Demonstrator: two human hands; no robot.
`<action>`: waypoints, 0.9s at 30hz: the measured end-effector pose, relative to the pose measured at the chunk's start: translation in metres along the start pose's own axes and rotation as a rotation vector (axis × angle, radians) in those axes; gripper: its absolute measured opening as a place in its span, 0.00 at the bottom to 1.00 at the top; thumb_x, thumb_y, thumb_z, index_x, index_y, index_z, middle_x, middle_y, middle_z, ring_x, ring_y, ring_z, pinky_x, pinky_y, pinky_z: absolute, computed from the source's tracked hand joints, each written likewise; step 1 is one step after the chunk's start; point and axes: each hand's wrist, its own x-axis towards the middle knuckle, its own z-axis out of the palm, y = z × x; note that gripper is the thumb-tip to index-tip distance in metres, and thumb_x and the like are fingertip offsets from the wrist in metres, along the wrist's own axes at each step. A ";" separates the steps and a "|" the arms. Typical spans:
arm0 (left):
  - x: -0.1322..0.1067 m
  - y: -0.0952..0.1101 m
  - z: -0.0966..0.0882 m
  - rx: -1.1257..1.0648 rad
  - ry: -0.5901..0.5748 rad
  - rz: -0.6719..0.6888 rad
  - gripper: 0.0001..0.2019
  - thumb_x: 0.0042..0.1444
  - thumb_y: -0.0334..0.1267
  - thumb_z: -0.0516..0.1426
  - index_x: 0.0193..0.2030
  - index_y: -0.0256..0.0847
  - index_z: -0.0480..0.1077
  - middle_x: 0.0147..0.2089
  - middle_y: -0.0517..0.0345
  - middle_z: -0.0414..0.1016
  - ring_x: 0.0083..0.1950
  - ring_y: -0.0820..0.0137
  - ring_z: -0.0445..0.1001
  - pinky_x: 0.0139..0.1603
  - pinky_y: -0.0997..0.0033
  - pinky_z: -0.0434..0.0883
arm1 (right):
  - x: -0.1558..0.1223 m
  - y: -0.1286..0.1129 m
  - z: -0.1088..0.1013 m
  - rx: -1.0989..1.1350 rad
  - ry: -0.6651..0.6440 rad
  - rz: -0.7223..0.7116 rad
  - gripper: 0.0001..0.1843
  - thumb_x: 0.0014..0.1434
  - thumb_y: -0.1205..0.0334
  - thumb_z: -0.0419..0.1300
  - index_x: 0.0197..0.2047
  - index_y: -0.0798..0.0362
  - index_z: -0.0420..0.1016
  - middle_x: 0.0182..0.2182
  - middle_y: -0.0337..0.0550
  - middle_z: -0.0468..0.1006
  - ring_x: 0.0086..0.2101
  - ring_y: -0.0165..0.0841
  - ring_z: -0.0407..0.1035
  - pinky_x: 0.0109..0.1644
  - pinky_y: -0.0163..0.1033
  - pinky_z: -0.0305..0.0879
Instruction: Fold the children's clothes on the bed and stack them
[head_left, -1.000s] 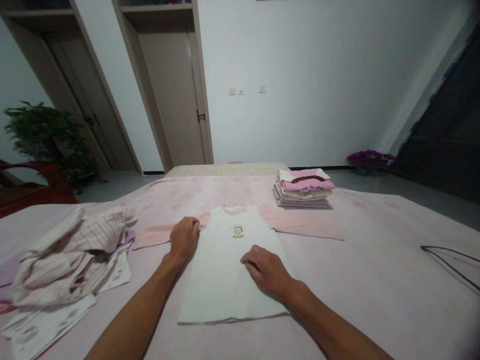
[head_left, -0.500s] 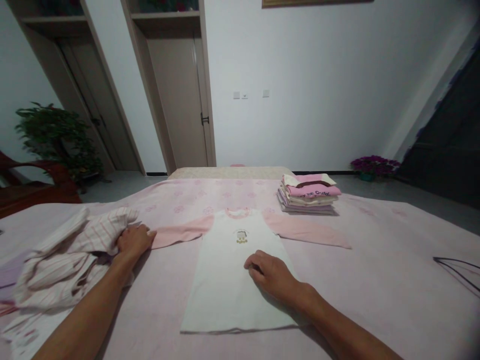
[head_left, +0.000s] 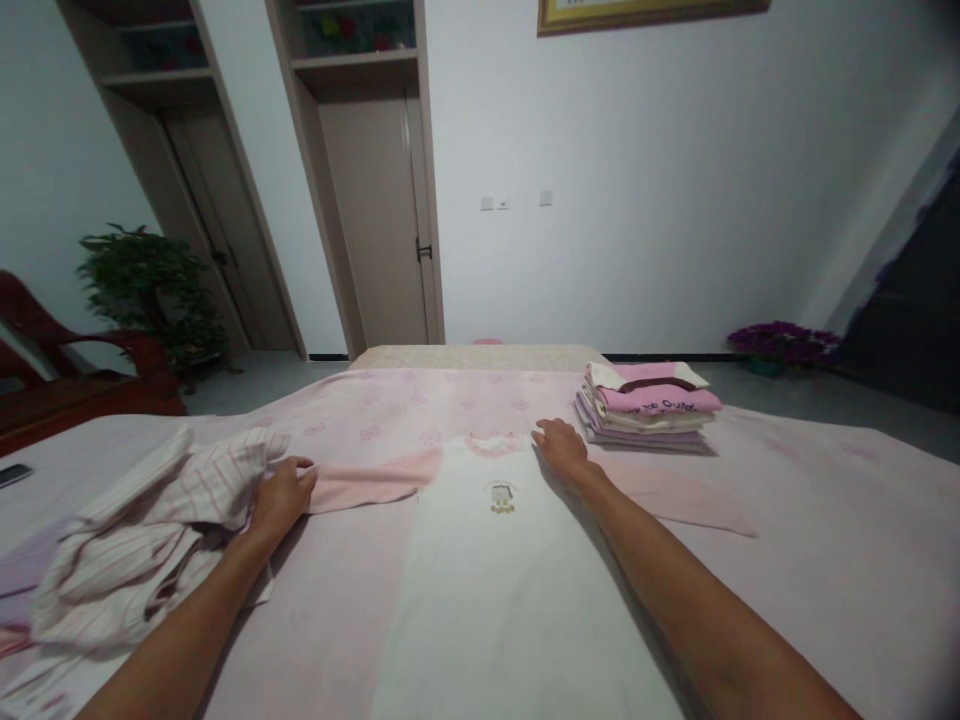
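A small white shirt (head_left: 495, 570) with pink sleeves and a little chest print lies flat on the pink bedspread (head_left: 810, 520). My left hand (head_left: 281, 497) rests on the cuff end of the left pink sleeve (head_left: 367, 483), fingers curled around it. My right hand (head_left: 561, 447) lies at the shirt's right shoulder beside the neckline, fingers pressed flat on the cloth. The right pink sleeve (head_left: 690, 500) stretches out past my right forearm.
A crumpled heap of striped clothes (head_left: 142, 540) lies at the left, touching my left hand. A stack of folded clothes (head_left: 645, 405) sits at the far right. A wooden chair (head_left: 82, 375) and a potted plant (head_left: 150, 290) stand at left, doors behind.
My right hand moved from the middle of the shirt up to its right shoulder. My left hand stays at the left sleeve's end. The view has moved forward and tilted up.
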 end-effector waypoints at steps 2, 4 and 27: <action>0.001 -0.001 0.003 -0.019 0.036 0.021 0.22 0.61 0.47 0.50 0.57 0.39 0.69 0.43 0.47 0.82 0.48 0.54 0.80 0.49 0.61 0.72 | 0.008 0.003 0.009 -0.016 -0.001 0.011 0.20 0.68 0.55 0.54 0.56 0.55 0.76 0.51 0.56 0.76 0.51 0.43 0.68 0.49 0.42 0.59; 0.002 -0.002 0.005 -0.042 0.083 0.047 0.23 0.62 0.47 0.50 0.60 0.40 0.67 0.49 0.45 0.81 0.53 0.55 0.79 0.51 0.62 0.72 | 0.012 0.004 0.015 -0.025 -0.006 -0.011 0.15 0.66 0.54 0.56 0.48 0.53 0.79 0.48 0.52 0.78 0.49 0.42 0.68 0.48 0.41 0.58; 0.007 0.129 0.040 0.291 -0.117 0.451 0.08 0.57 0.43 0.59 0.37 0.46 0.80 0.40 0.51 0.82 0.42 0.62 0.77 0.41 0.67 0.66 | -0.137 -0.166 0.020 0.276 -0.202 -0.765 0.21 0.68 0.52 0.55 0.59 0.54 0.71 0.65 0.56 0.66 0.65 0.48 0.56 0.68 0.56 0.52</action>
